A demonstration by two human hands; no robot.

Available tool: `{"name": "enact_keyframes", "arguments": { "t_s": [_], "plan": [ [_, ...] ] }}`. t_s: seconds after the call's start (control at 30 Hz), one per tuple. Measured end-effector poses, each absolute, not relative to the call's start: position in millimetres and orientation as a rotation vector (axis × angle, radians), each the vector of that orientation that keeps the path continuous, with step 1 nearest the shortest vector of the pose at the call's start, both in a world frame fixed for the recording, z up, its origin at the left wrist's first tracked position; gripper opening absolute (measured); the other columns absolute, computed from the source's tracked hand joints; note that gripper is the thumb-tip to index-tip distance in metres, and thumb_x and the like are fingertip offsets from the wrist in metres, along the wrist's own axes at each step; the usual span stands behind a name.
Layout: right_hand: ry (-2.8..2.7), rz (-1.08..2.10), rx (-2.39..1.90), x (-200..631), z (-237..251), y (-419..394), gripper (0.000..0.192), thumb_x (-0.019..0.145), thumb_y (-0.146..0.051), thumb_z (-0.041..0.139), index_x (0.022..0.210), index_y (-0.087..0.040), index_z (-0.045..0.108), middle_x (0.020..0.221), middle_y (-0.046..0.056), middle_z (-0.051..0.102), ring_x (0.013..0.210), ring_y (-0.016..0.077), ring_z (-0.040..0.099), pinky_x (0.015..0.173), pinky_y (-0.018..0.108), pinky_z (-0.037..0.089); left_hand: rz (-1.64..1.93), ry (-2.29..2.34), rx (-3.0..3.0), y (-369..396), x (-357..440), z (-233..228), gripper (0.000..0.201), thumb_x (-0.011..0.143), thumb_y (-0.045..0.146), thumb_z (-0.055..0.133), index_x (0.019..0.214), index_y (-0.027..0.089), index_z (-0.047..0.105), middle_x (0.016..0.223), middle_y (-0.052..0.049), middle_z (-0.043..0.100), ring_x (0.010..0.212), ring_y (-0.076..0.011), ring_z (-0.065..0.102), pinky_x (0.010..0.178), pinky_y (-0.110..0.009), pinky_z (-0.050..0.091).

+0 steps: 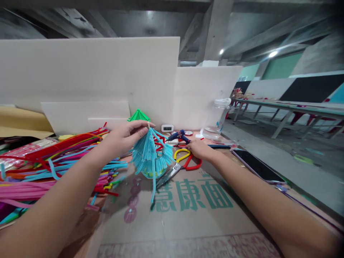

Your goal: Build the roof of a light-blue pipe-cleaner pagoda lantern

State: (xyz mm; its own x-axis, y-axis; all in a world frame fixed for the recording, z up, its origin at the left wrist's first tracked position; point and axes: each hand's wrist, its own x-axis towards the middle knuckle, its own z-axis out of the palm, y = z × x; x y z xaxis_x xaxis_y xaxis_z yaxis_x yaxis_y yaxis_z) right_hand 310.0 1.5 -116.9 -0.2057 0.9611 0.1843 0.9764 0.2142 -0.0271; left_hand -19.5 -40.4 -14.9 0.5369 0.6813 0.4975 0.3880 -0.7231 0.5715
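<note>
My left hand (131, 134) pinches the top of a light-blue cone made of pipe cleaners (147, 154), with layered fringe and one long strand hanging down its front. Red pipe-cleaner pieces show at the cone's right side. My right hand (199, 148) is closed around the handle end of a dark blue glue gun (177, 136), whose nozzle points left; its fingertips are partly hidden. Just below that hand lie scissors (176, 167) with one yellow and one red handle, blades toward the cone.
Bundles of coloured pipe cleaners (70, 157) cover the left side. Printed cardboard (188, 222) lies in front. A green cone (139, 115), a small white digital display (167, 128) and a clear plastic jar (216, 116) stand behind. A phone (258, 166) lies at the right edge.
</note>
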Motion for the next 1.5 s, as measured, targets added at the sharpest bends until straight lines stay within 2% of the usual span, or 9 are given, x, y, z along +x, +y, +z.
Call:
{"name": "enact_keyframes", "arguments": {
  "t_s": [0.07,0.17,0.37,0.4,0.5,0.63,0.77,0.97,1.5],
  "plan": [
    [-2.255,-0.151,-1.868,310.9,-115.0,1.6,0.024,0.085,-0.018,0.054,0.095,-0.011,0.075,0.099,0.019,0.072,0.087,0.0248,0.066,0.076,0.029,0.043,1.018,0.894,2.385,-40.6,-18.9,-14.9,0.045,0.093,0.049,0.049,0.120,0.016,0.066,0.109,-0.009,0.071,0.094,-0.0223,0.065,0.080,-0.033,0.053],
    [-2.084,-0.187,-1.852,314.5,-102.7,2.7,0.031,0.089,-0.018,0.045,0.107,-0.007,0.068,0.111,0.023,0.067,0.090,0.0253,0.064,0.077,0.031,0.043,1.016,0.907,2.376,-37.7,-20.0,-16.1,0.048,0.093,0.051,0.049,0.123,0.017,0.065,0.107,-0.008,0.072,0.094,-0.0227,0.066,0.081,-0.034,0.054],
    [-1.839,-0.172,-1.678,314.6,-49.3,-12.0,0.039,0.096,-0.020,0.026,0.116,-0.012,0.058,0.103,0.012,0.066,0.091,0.0207,0.060,0.075,0.029,0.043,1.026,0.936,2.399,-36.6,-20.5,-16.6,0.047,0.093,0.052,0.049,0.124,0.020,0.065,0.116,-0.008,0.071,0.102,-0.0249,0.066,0.088,-0.036,0.053],
    [-1.835,-0.158,-1.606,309.3,-41.2,-19.4,0.039,0.098,-0.027,0.026,0.118,-0.014,0.057,0.098,0.009,0.066,0.086,0.0192,0.059,0.072,0.028,0.043,1.035,0.943,2.397,-38.5,-19.5,-15.8,0.046,0.093,0.051,0.050,0.122,0.020,0.066,0.118,-0.007,0.071,0.104,-0.0247,0.066,0.089,-0.035,0.053],
    [-1.830,-0.074,-1.281,282.2,-24.6,-47.4,0.042,0.093,-0.044,0.049,0.122,-0.016,0.059,0.077,0.001,0.061,0.068,0.0162,0.054,0.063,0.027,0.040,1.054,0.994,2.394,-44.5,-16.8,-13.1,0.042,0.093,0.049,0.051,0.120,0.021,0.068,0.119,-0.006,0.071,0.105,-0.0242,0.066,0.090,-0.034,0.053],
    [-2.098,-0.085,-1.069,239.1,-20.4,-78.9,0.032,0.097,-0.035,0.048,0.121,-0.020,0.063,0.091,0.004,0.069,0.075,0.0170,0.059,0.066,0.027,0.041,1.039,0.984,2.391,-45.3,-16.9,-12.7,0.044,0.092,0.049,0.052,0.121,0.019,0.067,0.118,-0.007,0.072,0.104,-0.0249,0.067,0.089,-0.035,0.053],
    [-2.261,-0.465,-0.893,219.1,-27.5,-84.8,0.027,0.099,-0.026,0.046,0.117,-0.014,0.063,0.099,0.011,0.069,0.089,0.0213,0.060,0.077,0.032,0.043,1.049,0.896,2.390,-42.0,-18.1,-14.7,0.043,0.093,0.048,0.053,0.122,0.019,0.067,0.123,-0.007,0.070,0.110,-0.0250,0.065,0.093,-0.035,0.052],
    [-2.278,-0.773,-0.943,221.5,-38.4,-73.9,0.025,0.100,-0.023,0.045,0.113,-0.015,0.065,0.090,0.010,0.068,0.082,0.0211,0.058,0.071,0.033,0.040,1.057,0.907,2.407,-48.4,-14.7,-12.3,0.040,0.092,0.046,0.054,0.119,0.020,0.068,0.121,-0.006,0.071,0.108,-0.0251,0.066,0.093,-0.037,0.053],
    [-2.275,-0.818,-0.959,221.2,-39.5,-72.6,0.025,0.100,-0.026,0.047,0.112,-0.014,0.066,0.088,0.009,0.068,0.079,0.0201,0.057,0.069,0.032,0.038,1.064,0.870,2.441,-50.5,-13.6,-13.0,0.038,0.093,0.044,0.053,0.119,0.022,0.069,0.119,-0.005,0.072,0.108,-0.0242,0.066,0.092,-0.033,0.053]
  ]
}}
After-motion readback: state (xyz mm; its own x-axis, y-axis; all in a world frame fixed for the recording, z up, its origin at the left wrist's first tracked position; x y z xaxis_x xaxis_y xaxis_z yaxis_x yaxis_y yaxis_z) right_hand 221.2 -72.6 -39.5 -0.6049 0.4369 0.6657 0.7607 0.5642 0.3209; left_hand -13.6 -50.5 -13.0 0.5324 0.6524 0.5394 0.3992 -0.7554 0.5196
